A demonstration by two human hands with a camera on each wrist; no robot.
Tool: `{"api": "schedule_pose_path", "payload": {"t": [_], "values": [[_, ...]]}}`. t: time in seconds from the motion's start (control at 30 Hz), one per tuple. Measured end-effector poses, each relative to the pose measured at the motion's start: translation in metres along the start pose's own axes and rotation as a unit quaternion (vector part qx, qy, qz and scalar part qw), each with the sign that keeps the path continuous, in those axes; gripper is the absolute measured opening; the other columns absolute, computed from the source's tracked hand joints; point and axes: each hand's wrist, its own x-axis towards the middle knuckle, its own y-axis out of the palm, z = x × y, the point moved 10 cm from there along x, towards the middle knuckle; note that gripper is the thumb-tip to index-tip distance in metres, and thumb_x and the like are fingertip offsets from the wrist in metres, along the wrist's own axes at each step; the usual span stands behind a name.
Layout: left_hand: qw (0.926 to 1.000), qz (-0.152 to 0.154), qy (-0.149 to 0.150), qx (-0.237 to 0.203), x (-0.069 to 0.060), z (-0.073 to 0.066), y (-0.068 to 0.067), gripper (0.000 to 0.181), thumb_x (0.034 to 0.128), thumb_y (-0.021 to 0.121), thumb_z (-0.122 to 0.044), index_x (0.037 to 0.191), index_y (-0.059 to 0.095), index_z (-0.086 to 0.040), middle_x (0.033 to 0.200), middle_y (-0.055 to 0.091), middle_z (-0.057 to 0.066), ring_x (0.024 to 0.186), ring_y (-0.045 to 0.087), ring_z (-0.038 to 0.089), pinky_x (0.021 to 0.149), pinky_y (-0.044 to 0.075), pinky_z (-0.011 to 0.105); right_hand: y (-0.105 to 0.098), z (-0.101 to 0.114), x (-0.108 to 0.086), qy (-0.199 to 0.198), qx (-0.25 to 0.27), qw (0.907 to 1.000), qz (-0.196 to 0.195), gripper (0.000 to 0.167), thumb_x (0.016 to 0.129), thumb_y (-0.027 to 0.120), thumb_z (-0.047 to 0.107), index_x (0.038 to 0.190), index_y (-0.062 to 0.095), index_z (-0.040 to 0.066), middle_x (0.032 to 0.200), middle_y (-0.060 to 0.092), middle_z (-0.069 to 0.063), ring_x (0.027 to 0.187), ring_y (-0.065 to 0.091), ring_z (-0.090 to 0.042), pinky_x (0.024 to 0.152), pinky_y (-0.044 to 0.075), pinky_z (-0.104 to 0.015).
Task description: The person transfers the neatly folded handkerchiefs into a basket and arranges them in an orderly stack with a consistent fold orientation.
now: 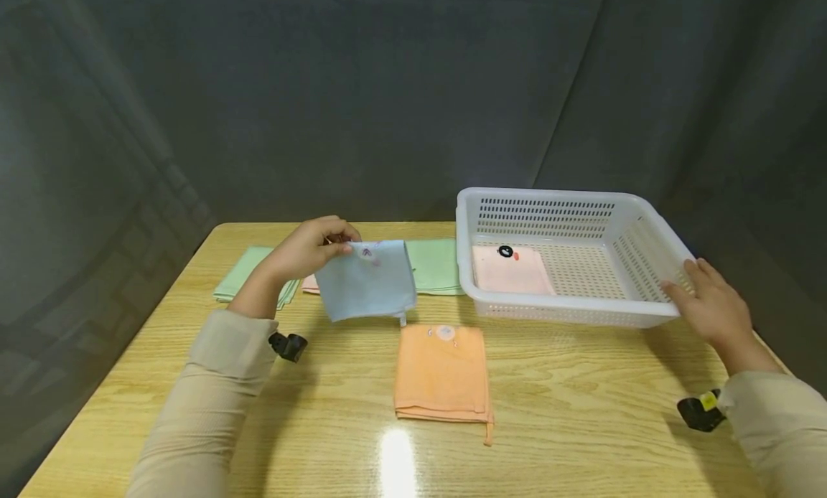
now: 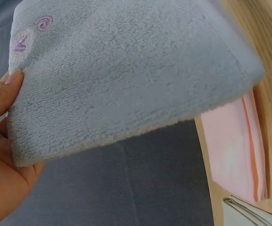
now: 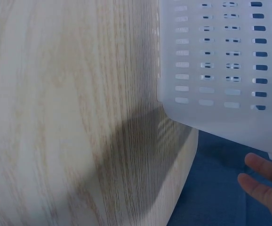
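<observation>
My left hand [image 1: 306, 248] pinches a folded light blue towel [image 1: 370, 286] by its upper left edge, holding it tilted above the table. The left wrist view shows purple embroidery on this towel [image 2: 122, 75] near the thumb. At the right, my right hand [image 1: 716, 308] grips the right rim of a white plastic basket [image 1: 581, 308], thumb on the inner side. Inside the basket, at its left, lies a folded pale pink towel [image 1: 513, 272] with a black and red design. A folded orange towel [image 1: 442, 372] lies on the table in front.
Behind the blue towel lie a green towel [image 1: 434, 265] beside the basket and a partly hidden pink towel [image 1: 311, 284]. Another green towel [image 1: 248, 272] sits at the far left, partly behind the left arm. Dark curtains surround the wooden table [image 1: 568, 412].
</observation>
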Motion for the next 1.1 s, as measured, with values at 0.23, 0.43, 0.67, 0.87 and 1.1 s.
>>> {"api": "schedule_pose_path", "payload": {"t": [0.23, 0.43, 0.67, 0.87, 1.1], "values": [[0.9995, -0.03, 0.012, -0.004, 0.001, -0.006, -0.009, 0.012, 0.0835, 0.054, -0.008, 0.094, 0.061, -0.006, 0.086, 0.053, 0.005, 0.077, 0.046, 0.019, 0.065, 0.04, 0.032, -0.001, 0.0, 0.0, -0.002, -0.004, 1.0, -0.001, 0.065, 0.091, 0.028, 0.038, 0.132, 0.009, -0.009, 0.134, 0.006, -0.033, 0.115, 0.012, -0.054, 0.082, 0.015, -0.064], [0.9988, -0.045, 0.017, -0.004, 0.003, -0.011, -0.01, 0.011, 0.0837, 0.054, -0.007, 0.093, 0.061, -0.006, 0.086, 0.053, 0.005, 0.076, 0.046, 0.018, 0.063, 0.039, 0.032, -0.003, -0.001, -0.001, 0.001, -0.007, 1.0, -0.003, 0.065, 0.091, 0.028, 0.038, 0.132, 0.008, -0.009, 0.134, 0.005, -0.033, 0.116, 0.011, -0.053, 0.083, 0.014, -0.064], [0.9984, -0.047, 0.033, -0.002, 0.008, -0.016, -0.007, 0.012, 0.0835, 0.055, -0.009, 0.093, 0.061, -0.007, 0.086, 0.053, 0.004, 0.077, 0.046, 0.018, 0.064, 0.039, 0.032, -0.002, -0.002, -0.002, 0.001, -0.005, 1.0, -0.003, 0.066, 0.091, 0.029, 0.038, 0.132, 0.007, -0.009, 0.134, 0.004, -0.032, 0.116, 0.01, -0.053, 0.083, 0.013, -0.064], [0.9977, -0.051, 0.045, -0.01, 0.013, -0.023, -0.007, 0.012, 0.0831, 0.055, -0.009, 0.093, 0.061, -0.006, 0.085, 0.053, 0.005, 0.076, 0.045, 0.018, 0.063, 0.038, 0.032, 0.0, -0.003, -0.002, 0.007, -0.005, 1.0, -0.003, 0.066, 0.091, 0.028, 0.039, 0.132, 0.006, -0.008, 0.134, 0.004, -0.032, 0.116, 0.009, -0.053, 0.083, 0.013, -0.064], [0.997, -0.054, 0.055, -0.007, 0.016, -0.031, -0.009, 0.009, 0.0826, 0.056, -0.008, 0.09, 0.061, -0.007, 0.083, 0.052, 0.004, 0.074, 0.044, 0.018, 0.062, 0.037, 0.031, 0.0, -0.001, -0.002, 0.003, -0.007, 1.0, -0.006, 0.066, 0.091, 0.028, 0.038, 0.132, 0.008, -0.009, 0.133, 0.006, -0.033, 0.114, 0.012, -0.055, 0.082, 0.014, -0.064]]}}
